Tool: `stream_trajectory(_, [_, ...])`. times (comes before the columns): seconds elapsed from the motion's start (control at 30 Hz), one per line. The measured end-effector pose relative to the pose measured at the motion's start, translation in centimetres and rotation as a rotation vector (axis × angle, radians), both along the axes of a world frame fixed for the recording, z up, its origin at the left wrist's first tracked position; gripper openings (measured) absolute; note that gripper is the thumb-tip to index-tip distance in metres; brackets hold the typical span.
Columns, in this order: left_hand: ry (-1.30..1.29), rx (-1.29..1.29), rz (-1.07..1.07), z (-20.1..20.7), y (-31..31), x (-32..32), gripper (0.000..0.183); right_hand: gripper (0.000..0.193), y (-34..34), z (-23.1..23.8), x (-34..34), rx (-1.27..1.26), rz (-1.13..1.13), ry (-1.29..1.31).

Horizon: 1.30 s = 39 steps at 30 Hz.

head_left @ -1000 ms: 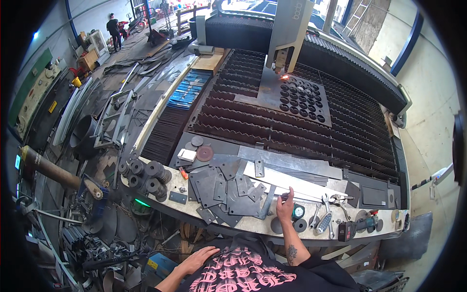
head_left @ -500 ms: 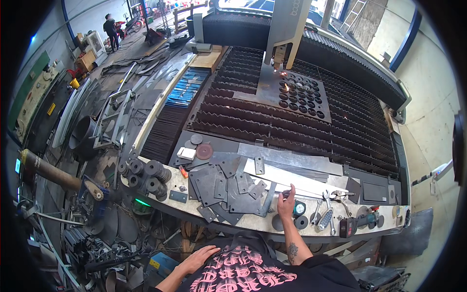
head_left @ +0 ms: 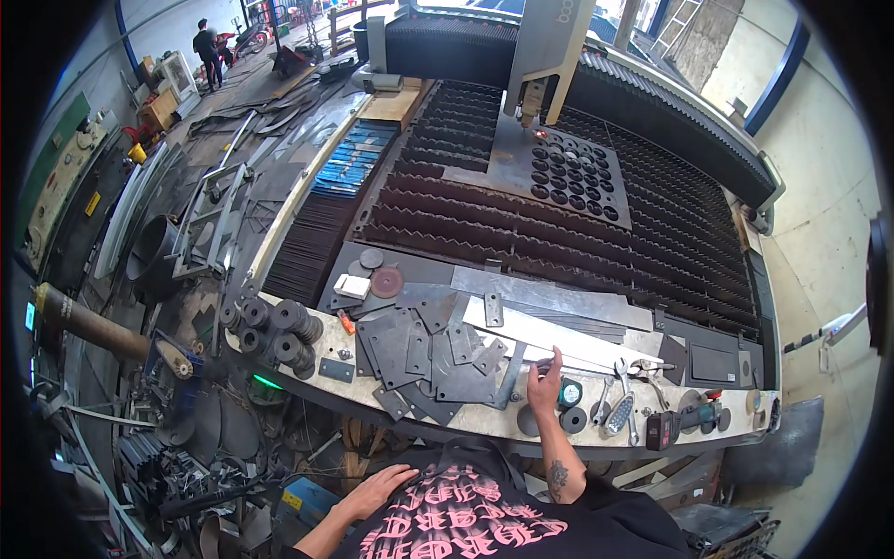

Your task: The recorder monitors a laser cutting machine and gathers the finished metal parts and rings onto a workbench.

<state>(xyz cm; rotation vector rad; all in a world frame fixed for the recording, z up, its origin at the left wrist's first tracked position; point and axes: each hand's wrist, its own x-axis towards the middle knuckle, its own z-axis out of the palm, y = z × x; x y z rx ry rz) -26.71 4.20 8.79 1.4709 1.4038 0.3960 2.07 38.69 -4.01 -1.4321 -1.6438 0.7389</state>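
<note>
Steel strip [head_left: 549,347] under our right hand [head_left: 544,384], fingers spread flat on it, barely moved since before; left hand [head_left: 380,486] open (idle, by our shirt [head_left: 466,522]).

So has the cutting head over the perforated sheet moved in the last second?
Yes. The cutting head has shifted left along the perforated sheet, from its right-hand holes to its top-left corner.
</note>
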Motion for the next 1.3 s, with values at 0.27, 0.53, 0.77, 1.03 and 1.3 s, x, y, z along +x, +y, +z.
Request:
stream_trajectory(0.27, [0.014,0.006,0.017,0.6,0.2,0.2,0.059,0.072,0.4,-0.6,0.2,0.023,0.004,-0.023])
stream_trajectory(0.53, [0.056,0.029,0.017,0.6,0.1,0.3,0.054,0.075,1.0,-1.3,-0.1,0.123,-0.001,-0.063])
stream_trajectory(0.77, [0.042,0.025,0.013,0.4,0.0,0.4,0.055,0.076,0.7,-0.9,-0.1,0.121,0.003,-0.050])
stream_trajectory(1.03, [0.022,0.015,0.010,0.4,0.0,0.3,0.058,0.076,0.7,-1.1,-0.1,0.116,0.013,-0.057])
stream_trajectory(1.3, [0.024,0.024,0.006,-0.1,-0.3,0.3,0.059,0.077,0.3,-0.3,-0.5,0.092,0.010,-0.068])
